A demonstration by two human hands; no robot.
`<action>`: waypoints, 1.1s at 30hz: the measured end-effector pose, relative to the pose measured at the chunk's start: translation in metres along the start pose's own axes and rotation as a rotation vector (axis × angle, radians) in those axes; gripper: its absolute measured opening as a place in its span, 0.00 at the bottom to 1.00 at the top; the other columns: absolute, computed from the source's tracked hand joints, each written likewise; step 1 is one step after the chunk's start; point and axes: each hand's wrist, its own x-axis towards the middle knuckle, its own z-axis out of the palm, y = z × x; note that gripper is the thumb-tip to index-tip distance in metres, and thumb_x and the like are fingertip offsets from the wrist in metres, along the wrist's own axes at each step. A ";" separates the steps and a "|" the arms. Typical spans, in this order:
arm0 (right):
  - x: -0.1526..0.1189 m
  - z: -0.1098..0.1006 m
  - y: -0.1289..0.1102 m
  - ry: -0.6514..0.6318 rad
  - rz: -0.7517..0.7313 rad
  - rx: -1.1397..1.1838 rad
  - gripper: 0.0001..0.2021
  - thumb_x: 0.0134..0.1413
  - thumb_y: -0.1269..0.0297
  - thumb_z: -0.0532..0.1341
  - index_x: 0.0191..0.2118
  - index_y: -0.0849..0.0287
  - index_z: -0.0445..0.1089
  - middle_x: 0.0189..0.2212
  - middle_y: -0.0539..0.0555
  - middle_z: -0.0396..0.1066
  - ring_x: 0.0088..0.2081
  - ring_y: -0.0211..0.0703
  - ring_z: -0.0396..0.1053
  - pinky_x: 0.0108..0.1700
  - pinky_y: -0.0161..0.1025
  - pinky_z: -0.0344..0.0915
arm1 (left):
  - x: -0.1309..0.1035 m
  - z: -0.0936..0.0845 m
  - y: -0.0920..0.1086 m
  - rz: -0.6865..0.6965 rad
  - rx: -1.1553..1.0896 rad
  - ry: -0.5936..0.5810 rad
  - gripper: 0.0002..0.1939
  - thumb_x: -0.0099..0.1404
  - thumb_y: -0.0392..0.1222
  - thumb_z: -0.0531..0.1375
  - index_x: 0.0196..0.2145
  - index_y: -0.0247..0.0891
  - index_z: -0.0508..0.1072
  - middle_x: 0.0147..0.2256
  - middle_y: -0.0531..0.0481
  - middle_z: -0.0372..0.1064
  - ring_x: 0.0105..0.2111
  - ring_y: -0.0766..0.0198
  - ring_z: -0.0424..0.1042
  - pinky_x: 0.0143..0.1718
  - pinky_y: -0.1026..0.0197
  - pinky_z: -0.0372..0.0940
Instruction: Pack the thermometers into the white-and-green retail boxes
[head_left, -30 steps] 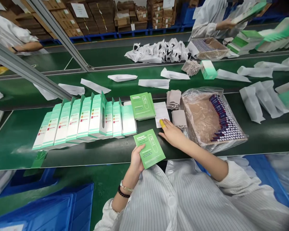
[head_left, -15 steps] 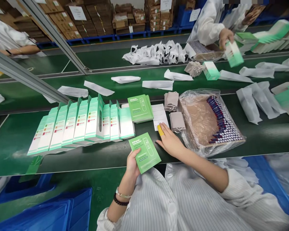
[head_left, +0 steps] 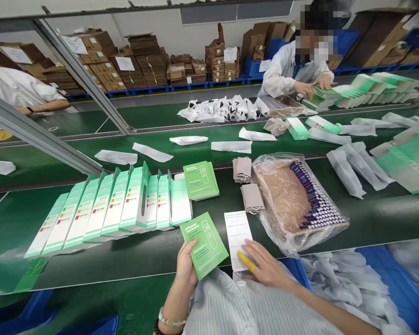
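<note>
My left hand (head_left: 187,261) grips a green booklet (head_left: 205,244) by its left edge, thumb on the cover. Beside it, my right hand (head_left: 261,264), with a yellow cover on one finger, has its fingers on the lower part of a white printed sheet (head_left: 238,232) at the table's front edge; whether the thumb is under the sheet is hidden. A stack of green booklets (head_left: 199,179) lies behind, next to a row of open white-and-green boxes (head_left: 104,204). Two piles of grey pouches (head_left: 252,197) sit left of a plastic-lined carton (head_left: 282,190) with batteries.
White sleeves (head_left: 231,146) lie along the green belt (head_left: 153,135) beyond the table. A metal post (head_left: 87,79) slants across the left. A person (head_left: 293,70) handles boxes opposite; another is at far left. Blue bins (head_left: 380,265) stand below the front edge.
My right hand has moved toward me with the white sheet, away from the booklet stack. My left hand still holds the booklet. The view has tilted up, and the person opposite has set down a box.
</note>
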 end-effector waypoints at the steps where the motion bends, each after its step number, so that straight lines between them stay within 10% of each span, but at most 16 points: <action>1: -0.001 0.000 0.001 -0.022 0.040 -0.007 0.20 0.65 0.56 0.58 0.54 0.66 0.70 0.52 0.68 0.72 0.60 0.61 0.64 0.55 0.57 0.69 | 0.000 0.000 0.000 -0.001 -0.003 0.000 0.25 0.62 0.33 0.61 0.57 0.34 0.66 0.37 0.39 0.81 0.36 0.47 0.81 0.44 0.43 0.74; 11: 0.039 0.001 0.028 0.095 0.107 0.132 0.12 0.64 0.74 0.56 0.48 0.65 0.74 0.45 0.62 0.78 0.50 0.51 0.75 0.53 0.49 0.74 | -0.005 0.002 0.007 0.085 -0.038 0.095 0.25 0.62 0.31 0.59 0.57 0.35 0.67 0.34 0.43 0.81 0.34 0.51 0.82 0.43 0.47 0.75; 25: 0.063 -0.031 0.036 -0.163 0.297 0.340 0.16 0.52 0.71 0.68 0.49 0.56 0.74 0.50 0.56 0.75 0.51 0.51 0.73 0.49 0.44 0.75 | -0.002 -0.012 0.011 0.015 -0.020 -0.096 0.36 0.53 0.33 0.65 0.61 0.33 0.64 0.39 0.38 0.81 0.45 0.40 0.78 0.48 0.40 0.71; 33: 0.065 -0.039 0.030 0.247 0.454 0.375 0.13 0.67 0.72 0.52 0.51 0.58 0.70 0.48 0.60 0.76 0.51 0.47 0.74 0.54 0.48 0.72 | -0.004 -0.003 0.008 -0.054 -0.022 -0.145 0.33 0.55 0.31 0.63 0.60 0.32 0.64 0.38 0.38 0.81 0.42 0.41 0.79 0.50 0.39 0.69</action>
